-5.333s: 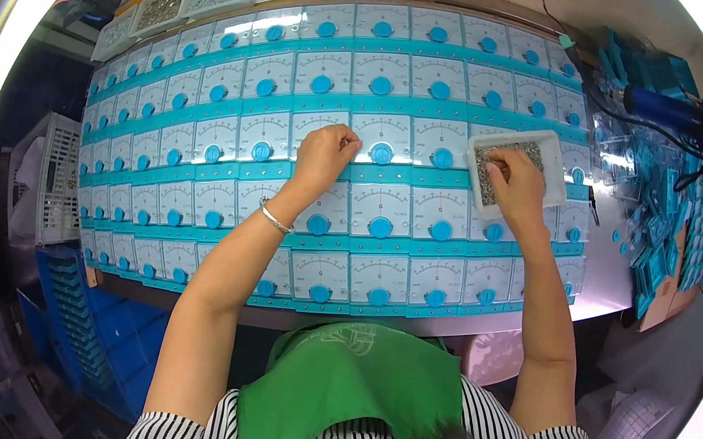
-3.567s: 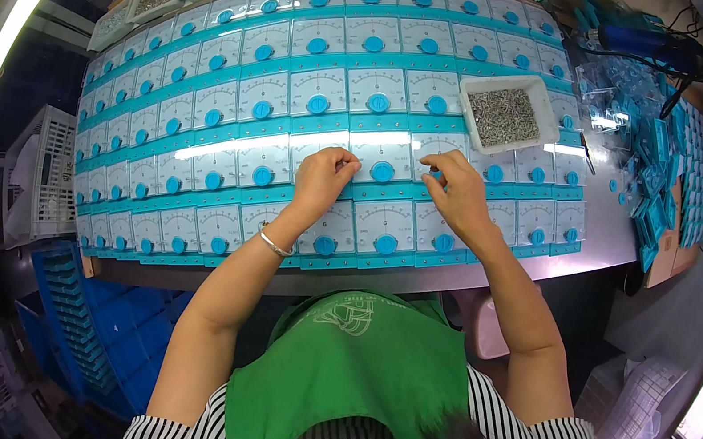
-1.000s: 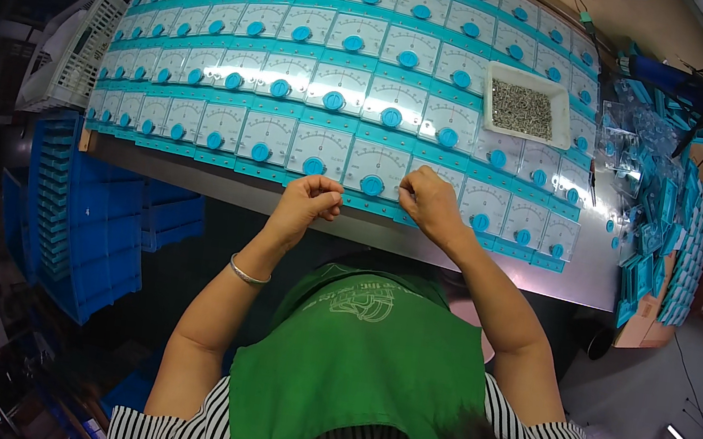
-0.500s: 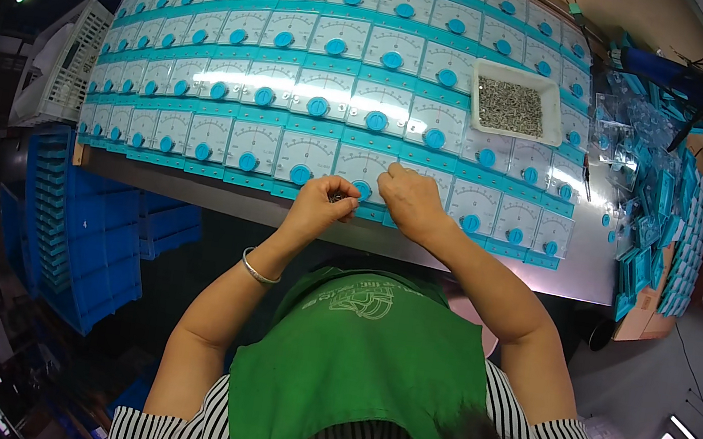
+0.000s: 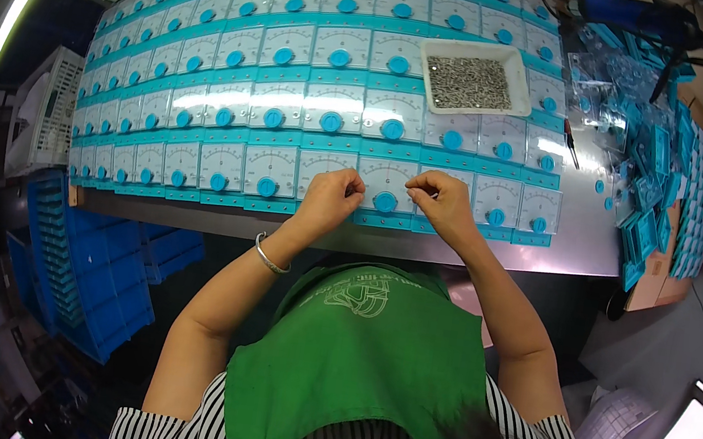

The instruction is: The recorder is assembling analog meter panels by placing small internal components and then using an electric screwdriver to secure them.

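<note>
Rows of square panel meters with white dial faces and blue knobs cover the bench. In the nearest row, one panel meter lies between my two hands. My left hand is over the panel meter on its left, thumb and fingers curled together; whatever they hold is hidden. At the right edge of the middle meter is my right hand, with thumb and forefinger pinched together. Anything in that pinch is too small to name.
A white tray of small metal screws rests on the meters at right. Beyond it lie a screwdriver, loose blue housings and a dark blue power tool. Blue crates stand below the bench at left.
My view has shifted, so the bench looks turned. My right hand has drawn back from the meter faces into a pinch, its fingertips apart from the left hand's. The left stays curled.
</note>
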`<control>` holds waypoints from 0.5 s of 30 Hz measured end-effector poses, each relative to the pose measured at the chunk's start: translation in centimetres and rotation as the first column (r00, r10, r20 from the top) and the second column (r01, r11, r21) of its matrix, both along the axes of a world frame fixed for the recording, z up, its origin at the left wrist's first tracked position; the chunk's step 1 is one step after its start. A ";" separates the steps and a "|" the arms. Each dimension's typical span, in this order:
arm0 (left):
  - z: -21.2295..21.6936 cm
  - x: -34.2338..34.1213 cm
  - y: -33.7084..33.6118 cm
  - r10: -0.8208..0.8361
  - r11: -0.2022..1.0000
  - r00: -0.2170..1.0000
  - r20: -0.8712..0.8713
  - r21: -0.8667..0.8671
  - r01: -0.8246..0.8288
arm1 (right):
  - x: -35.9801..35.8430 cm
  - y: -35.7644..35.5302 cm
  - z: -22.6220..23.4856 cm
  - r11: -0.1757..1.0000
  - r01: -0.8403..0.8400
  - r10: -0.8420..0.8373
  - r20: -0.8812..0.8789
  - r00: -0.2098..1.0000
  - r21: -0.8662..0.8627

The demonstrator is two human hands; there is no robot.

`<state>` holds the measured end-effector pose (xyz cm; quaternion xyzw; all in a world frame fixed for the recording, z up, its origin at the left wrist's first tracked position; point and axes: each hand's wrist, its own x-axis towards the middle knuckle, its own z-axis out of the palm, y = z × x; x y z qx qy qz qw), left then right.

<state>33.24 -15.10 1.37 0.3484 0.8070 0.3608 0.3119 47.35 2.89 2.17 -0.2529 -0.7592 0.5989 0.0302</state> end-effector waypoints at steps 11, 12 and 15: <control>-0.4 -0.4 1.1 -0.128 0.991 0.982 -0.140 -0.050 0.122 | 2.6 -0.2 -1.0 0.951 -0.033 0.043 -0.027 0.999 0.307; -0.5 -0.3 1.1 -0.145 0.989 0.974 -0.174 -0.050 0.138 | 2.6 -0.2 -1.1 0.948 -0.031 0.043 -0.031 0.999 0.316; -0.7 -0.2 1.2 -0.177 0.984 0.961 -0.210 -0.073 0.165 | 2.2 -0.3 -1.3 0.928 -0.057 0.063 -0.005 0.998 0.368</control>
